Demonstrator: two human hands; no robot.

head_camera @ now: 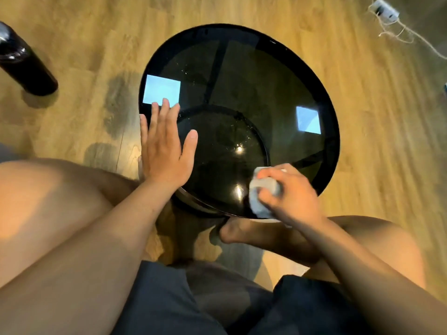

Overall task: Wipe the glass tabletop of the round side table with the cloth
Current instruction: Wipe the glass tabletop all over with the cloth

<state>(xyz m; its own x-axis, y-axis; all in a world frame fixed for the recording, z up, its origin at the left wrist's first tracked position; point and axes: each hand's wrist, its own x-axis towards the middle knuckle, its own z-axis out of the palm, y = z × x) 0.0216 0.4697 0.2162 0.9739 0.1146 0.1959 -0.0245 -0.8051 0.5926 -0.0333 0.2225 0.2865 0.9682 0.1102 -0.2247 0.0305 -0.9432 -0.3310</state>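
Dark glass forms the round tabletop [242, 93], speckled with droplets. The right hand [290, 197] presses a bunched white cloth [262, 194] onto the near edge — its grip clamped around the cloth. The left hand [164, 151] lies flat on the left rim, fingers spread — holding nothing. A black bottle [24, 61] stands on the wooden floor [96, 32].

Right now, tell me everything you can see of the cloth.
The cloth is small, pale grey-white and soft-looking, crumpled into a wad. The right hand grips it from above and covers much of it. It sits pressed on the dark glass tabletop at the near right edge, beside a bright glare spot.
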